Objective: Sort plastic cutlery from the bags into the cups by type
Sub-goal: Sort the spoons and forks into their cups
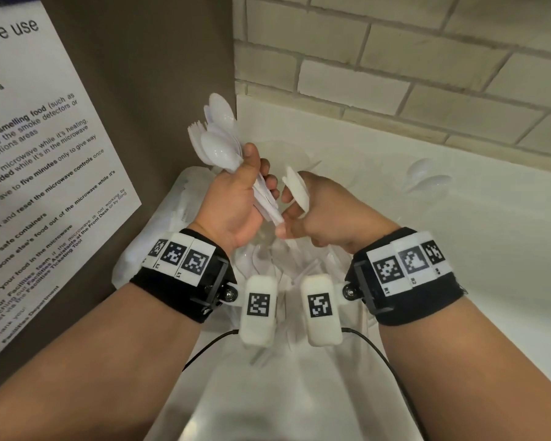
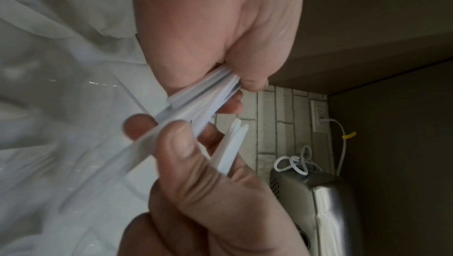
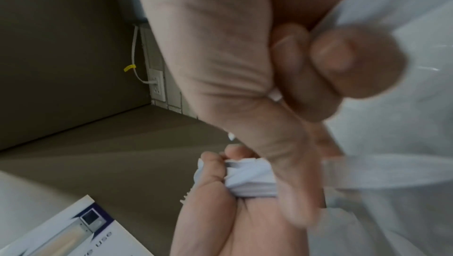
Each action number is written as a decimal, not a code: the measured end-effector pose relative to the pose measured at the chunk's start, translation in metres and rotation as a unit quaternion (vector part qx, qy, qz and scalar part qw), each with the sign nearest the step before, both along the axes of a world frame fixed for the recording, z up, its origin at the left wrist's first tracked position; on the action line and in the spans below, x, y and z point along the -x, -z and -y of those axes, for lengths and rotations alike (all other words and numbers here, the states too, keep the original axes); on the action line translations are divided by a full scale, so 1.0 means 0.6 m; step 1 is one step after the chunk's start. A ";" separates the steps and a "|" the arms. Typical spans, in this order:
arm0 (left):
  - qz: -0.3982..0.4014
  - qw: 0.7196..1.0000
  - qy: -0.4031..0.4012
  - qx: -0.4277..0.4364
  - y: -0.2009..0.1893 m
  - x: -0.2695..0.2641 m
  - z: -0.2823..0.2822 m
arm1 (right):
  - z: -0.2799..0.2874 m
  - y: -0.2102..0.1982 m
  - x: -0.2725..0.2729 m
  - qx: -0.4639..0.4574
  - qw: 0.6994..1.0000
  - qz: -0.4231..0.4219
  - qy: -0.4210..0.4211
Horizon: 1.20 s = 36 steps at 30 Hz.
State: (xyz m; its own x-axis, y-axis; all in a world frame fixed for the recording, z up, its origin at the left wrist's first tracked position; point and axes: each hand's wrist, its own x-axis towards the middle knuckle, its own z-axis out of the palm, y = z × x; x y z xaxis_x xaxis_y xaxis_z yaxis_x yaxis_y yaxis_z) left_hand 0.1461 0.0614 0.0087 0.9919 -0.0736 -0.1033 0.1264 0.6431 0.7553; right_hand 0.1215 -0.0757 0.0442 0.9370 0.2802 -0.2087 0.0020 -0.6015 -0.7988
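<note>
Left hand [image 1: 233, 202] gripping spoon-and-fork bundle [image 1: 218, 144], right hand [image 1: 325, 208] pinching spoons [image 1: 296, 189], handles hidden, bag [image 1: 159, 237] contents blurred

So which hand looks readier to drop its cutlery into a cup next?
Probably the right hand: it holds only spoons, already one type. The left hand grips a mixed bundle of spoons and a fork, which needs sorting.

Black wristbands [image 1: 178, 281], checkered white tags [image 1: 180, 257]
</note>
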 end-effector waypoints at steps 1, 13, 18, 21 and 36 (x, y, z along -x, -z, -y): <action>0.004 1.000 0.005 0.009 -0.001 0.002 0.001 | -0.001 -0.001 0.001 0.020 1.000 -0.006 -0.016; 0.004 0.999 -0.037 0.009 0.007 0.006 0.003 | 0.016 0.009 -0.006 0.090 0.992 0.073 -0.048; -0.001 0.995 -0.100 -0.007 -0.002 0.003 -0.002 | 0.030 0.012 -0.010 0.095 0.992 0.045 -0.064; -0.023 0.991 -0.130 -0.039 0.004 -0.004 -0.011 | 0.046 0.005 -0.017 0.072 0.997 0.026 -0.006; -0.081 0.980 -0.131 -0.127 0.039 0.006 -0.023 | -0.045 -0.025 -0.157 -0.360 0.888 0.226 0.176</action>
